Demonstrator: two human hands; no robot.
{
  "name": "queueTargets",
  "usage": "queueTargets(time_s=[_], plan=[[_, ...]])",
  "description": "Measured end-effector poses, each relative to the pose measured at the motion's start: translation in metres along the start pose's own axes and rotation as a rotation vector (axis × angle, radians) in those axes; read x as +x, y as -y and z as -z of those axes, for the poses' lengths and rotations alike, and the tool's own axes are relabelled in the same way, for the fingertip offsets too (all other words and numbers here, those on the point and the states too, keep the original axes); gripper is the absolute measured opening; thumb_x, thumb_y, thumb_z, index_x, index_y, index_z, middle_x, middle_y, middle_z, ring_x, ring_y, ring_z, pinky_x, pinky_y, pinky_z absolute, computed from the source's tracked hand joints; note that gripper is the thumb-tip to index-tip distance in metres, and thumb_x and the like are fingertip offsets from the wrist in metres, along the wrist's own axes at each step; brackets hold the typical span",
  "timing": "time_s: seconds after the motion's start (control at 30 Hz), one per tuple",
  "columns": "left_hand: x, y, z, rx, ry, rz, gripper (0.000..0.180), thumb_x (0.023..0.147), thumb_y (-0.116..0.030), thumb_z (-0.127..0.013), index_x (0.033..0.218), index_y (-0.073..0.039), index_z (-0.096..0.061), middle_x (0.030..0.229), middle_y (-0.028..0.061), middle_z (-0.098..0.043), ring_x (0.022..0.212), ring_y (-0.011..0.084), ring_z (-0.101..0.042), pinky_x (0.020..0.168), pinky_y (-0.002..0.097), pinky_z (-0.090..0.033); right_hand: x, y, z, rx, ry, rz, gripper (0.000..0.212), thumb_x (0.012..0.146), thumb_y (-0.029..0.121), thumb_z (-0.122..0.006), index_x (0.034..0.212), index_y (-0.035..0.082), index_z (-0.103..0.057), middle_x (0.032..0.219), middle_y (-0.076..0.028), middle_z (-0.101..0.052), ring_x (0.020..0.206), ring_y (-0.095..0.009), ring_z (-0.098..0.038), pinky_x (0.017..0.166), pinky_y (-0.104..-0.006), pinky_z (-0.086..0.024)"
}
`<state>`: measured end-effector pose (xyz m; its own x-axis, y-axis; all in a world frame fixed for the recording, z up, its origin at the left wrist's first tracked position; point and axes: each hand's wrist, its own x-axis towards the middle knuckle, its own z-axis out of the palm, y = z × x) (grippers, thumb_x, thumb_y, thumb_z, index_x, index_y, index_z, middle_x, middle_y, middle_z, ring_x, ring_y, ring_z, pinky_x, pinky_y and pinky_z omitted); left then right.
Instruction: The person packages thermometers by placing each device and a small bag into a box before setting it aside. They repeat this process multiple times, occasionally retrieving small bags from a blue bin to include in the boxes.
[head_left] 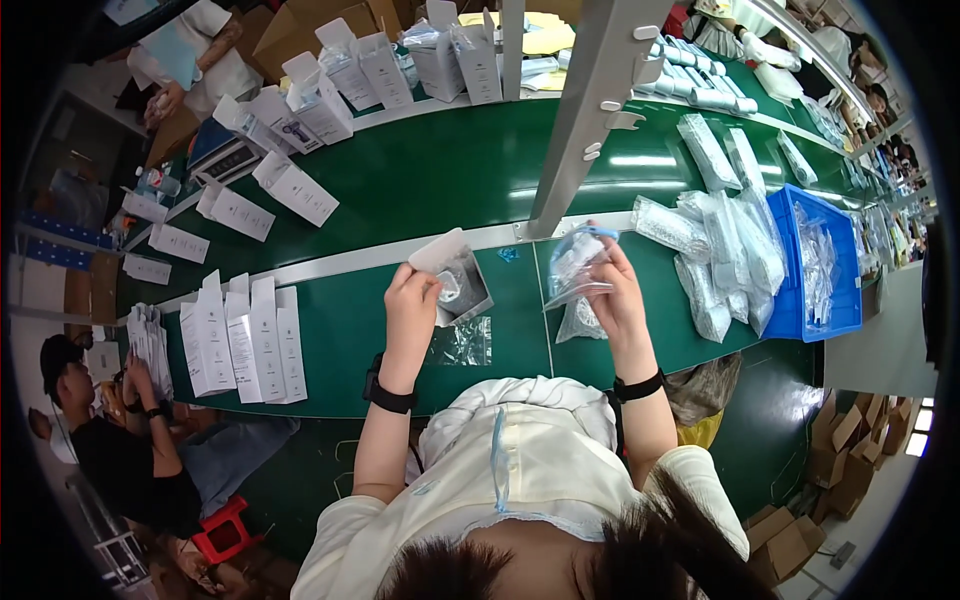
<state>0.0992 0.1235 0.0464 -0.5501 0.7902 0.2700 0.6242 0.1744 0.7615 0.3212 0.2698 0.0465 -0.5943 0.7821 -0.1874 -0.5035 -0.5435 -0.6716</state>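
Observation:
My left hand grips the near left edge of an open white box, fingers closed at its flap. The box tilts toward me, and something pale shows inside it; its kind cannot be made out. In my right hand is a clear plastic bag with a blue edge, pinched above the table; its contents are unclear. Below that bag, another clear bag lies on the green tabletop. A flat clear plastic sheet or bag rests just in front of the box. Beyond it lies a small blue scrap.
Folded white cartons stand at left; open white boxes line the far belt. Bubble-wrapped packs pile up at right beside a blue bin. A metal post rises behind my hands. A co-worker sits at left.

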Motion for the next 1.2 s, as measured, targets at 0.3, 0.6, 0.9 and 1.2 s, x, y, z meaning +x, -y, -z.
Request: queueTargets(time_s=[0.3, 0.6, 0.9, 1.2], plan=[[0.000, 0.008, -0.001, 0.035, -0.044, -0.056, 0.006, 0.067, 0.005, -0.062, 0.072, 0.003, -0.058, 0.072, 0.0122, -0.054, 0.062, 0.0278, -0.056, 0.055, 0.0319, -0.044, 0.012, -0.055, -0.098, -0.407, 0.267, 0.204, 0.027, 0.077, 0.000, -0.049, 0.104, 0.003, -0.053, 0.096, -0.005, -0.050, 0.086, -0.016, -0.052, 0.070, -0.0276, -0.047], [-0.001, 0.011, -0.007, 0.006, -0.076, -0.046, 0.006, 0.068, 0.005, -0.061, 0.073, 0.003, -0.059, 0.074, 0.0125, -0.054, 0.064, 0.0283, -0.057, 0.056, 0.0343, -0.045, 0.005, -0.081, -0.089, -1.882, 0.512, 0.778, 0.026, 0.072, 0.014, -0.060, 0.097, 0.004, -0.059, 0.093, -0.008, -0.050, 0.092, -0.023, -0.047, 0.084, -0.0387, -0.041], [-0.007, 0.009, -0.010, 0.001, -0.083, -0.069, 0.006, 0.068, 0.005, -0.061, 0.073, 0.003, -0.058, 0.077, 0.0125, -0.054, 0.064, 0.0277, -0.057, 0.055, 0.0328, -0.046, 0.010, -0.077, -0.088, -2.244, 0.744, 0.517, 0.039, 0.069, 0.022, -0.064, 0.103, 0.003, -0.058, 0.111, -0.011, -0.050, 0.104, -0.027, -0.043, 0.097, -0.0615, -0.018], [-0.017, 0.020, -0.007, -0.204, -0.125, 0.030, 0.011, 0.071, 0.003, -0.062, 0.081, 0.001, -0.060, 0.087, 0.0082, -0.057, 0.070, 0.0204, -0.059, 0.058, 0.0291, -0.047, 0.035, -0.109, -0.007, -1.131, 0.456, 0.396, 0.094, 0.055, 0.023, -0.078, 0.132, 0.003, -0.029, 0.129, -0.016, -0.036, 0.121, -0.031, -0.033, 0.104, -0.0434, -0.020]])
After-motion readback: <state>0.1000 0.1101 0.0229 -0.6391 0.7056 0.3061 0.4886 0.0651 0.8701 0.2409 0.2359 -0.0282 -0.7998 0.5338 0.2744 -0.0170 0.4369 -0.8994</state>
